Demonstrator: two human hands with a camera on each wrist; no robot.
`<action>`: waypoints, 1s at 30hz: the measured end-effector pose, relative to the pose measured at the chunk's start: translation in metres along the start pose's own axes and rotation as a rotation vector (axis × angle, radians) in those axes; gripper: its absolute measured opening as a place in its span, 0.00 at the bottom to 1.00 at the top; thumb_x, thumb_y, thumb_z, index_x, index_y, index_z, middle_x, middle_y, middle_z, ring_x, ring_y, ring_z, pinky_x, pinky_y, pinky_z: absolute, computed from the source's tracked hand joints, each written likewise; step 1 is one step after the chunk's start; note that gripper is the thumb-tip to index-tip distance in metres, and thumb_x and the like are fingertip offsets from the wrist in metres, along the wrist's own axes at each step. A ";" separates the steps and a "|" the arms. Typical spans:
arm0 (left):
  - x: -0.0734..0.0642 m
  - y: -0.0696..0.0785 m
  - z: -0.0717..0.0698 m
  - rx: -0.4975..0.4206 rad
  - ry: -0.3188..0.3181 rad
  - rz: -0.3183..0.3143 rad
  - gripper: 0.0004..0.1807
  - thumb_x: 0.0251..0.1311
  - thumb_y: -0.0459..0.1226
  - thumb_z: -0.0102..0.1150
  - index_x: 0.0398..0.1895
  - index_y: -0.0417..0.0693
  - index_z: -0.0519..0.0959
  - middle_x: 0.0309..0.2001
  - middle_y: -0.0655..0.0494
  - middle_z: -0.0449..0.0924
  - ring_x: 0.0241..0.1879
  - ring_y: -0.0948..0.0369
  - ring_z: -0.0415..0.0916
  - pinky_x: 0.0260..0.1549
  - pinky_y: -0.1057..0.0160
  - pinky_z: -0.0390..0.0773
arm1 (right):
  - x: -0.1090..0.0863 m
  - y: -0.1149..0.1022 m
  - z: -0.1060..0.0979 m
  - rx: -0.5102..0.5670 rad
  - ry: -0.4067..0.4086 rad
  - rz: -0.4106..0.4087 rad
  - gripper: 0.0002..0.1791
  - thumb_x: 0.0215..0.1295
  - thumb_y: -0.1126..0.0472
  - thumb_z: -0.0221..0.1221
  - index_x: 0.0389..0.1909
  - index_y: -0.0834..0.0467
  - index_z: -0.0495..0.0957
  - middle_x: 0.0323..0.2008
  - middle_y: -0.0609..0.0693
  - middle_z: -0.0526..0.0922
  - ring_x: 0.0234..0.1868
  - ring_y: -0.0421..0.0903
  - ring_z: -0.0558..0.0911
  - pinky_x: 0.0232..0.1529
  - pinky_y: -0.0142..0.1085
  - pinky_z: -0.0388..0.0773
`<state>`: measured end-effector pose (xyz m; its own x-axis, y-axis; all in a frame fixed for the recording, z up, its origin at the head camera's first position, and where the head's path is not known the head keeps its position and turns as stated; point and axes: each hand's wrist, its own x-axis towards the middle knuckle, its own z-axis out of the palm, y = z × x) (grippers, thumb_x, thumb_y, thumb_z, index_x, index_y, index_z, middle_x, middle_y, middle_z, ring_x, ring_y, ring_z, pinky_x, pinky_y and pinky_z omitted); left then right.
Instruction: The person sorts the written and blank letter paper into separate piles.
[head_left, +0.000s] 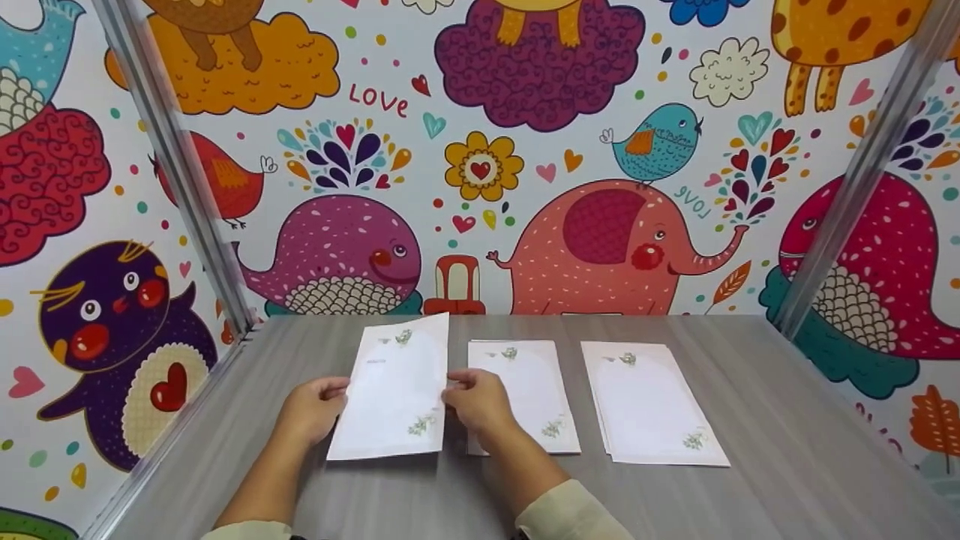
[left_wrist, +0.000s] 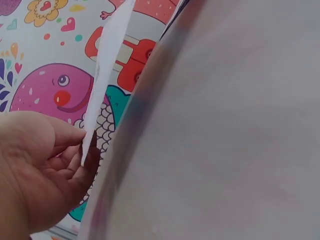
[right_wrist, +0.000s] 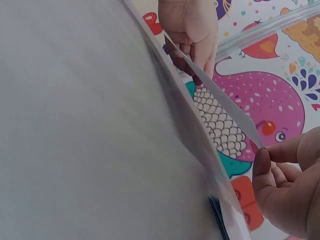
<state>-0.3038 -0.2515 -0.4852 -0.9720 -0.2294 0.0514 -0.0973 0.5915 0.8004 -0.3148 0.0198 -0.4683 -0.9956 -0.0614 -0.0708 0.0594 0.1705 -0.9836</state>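
White sheet, taller than wide, printed with green sprigs near its top and lower right corner. Pinched at both side edges, it is raised, tilted and slightly bent above the left half of the table. Two matching stacks lie flat: the middle stack squared, the right stack slightly fanned, nearer the table's right edge.

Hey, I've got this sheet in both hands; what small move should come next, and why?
Probably lower the sheet straight down until it lies flat on the table. The left hand and right hand pinch its opposite edges, the wrist views show it raised off the table, and the middle papers and right papers lie flat to its right.
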 end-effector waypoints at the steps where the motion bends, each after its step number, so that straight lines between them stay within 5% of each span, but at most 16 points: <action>1: 0.000 -0.001 -0.001 -0.001 -0.001 0.000 0.18 0.74 0.34 0.56 0.62 0.37 0.84 0.53 0.42 0.87 0.56 0.49 0.82 0.55 0.50 0.81 | 0.000 0.000 0.002 0.001 -0.003 0.002 0.19 0.68 0.68 0.66 0.59 0.63 0.85 0.40 0.54 0.87 0.38 0.46 0.87 0.45 0.41 0.90; 8: -0.001 -0.005 -0.001 0.031 0.010 -0.008 0.18 0.74 0.33 0.55 0.60 0.35 0.84 0.50 0.41 0.87 0.53 0.48 0.83 0.55 0.48 0.81 | -0.001 0.004 0.005 -0.041 -0.051 -0.018 0.20 0.68 0.69 0.66 0.60 0.68 0.83 0.44 0.55 0.88 0.41 0.45 0.87 0.47 0.40 0.90; 18: -0.003 -0.009 -0.005 0.067 0.034 -0.008 0.18 0.72 0.33 0.55 0.57 0.32 0.84 0.48 0.40 0.89 0.51 0.46 0.85 0.54 0.46 0.83 | -0.005 0.006 0.007 -0.126 -0.189 0.076 0.25 0.74 0.57 0.66 0.67 0.64 0.79 0.54 0.56 0.89 0.47 0.47 0.91 0.55 0.45 0.88; 25: -0.003 -0.006 -0.008 0.087 0.058 -0.037 0.19 0.72 0.35 0.54 0.58 0.33 0.84 0.51 0.37 0.88 0.54 0.43 0.84 0.59 0.41 0.80 | -0.009 0.000 0.008 -0.196 -0.183 0.116 0.25 0.74 0.50 0.66 0.65 0.59 0.82 0.50 0.51 0.89 0.46 0.45 0.88 0.58 0.47 0.86; 30: -0.005 0.003 -0.007 0.052 0.095 -0.043 0.20 0.75 0.35 0.52 0.63 0.34 0.81 0.59 0.34 0.85 0.62 0.38 0.80 0.65 0.38 0.77 | -0.010 -0.003 -0.002 -0.221 -0.179 0.047 0.24 0.74 0.50 0.65 0.64 0.59 0.83 0.52 0.52 0.88 0.46 0.49 0.88 0.54 0.47 0.87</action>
<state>-0.2980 -0.2538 -0.4792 -0.9424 -0.3258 0.0763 -0.1515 0.6187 0.7709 -0.3057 0.0221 -0.4641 -0.9624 -0.2177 -0.1628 0.0682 0.3866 -0.9197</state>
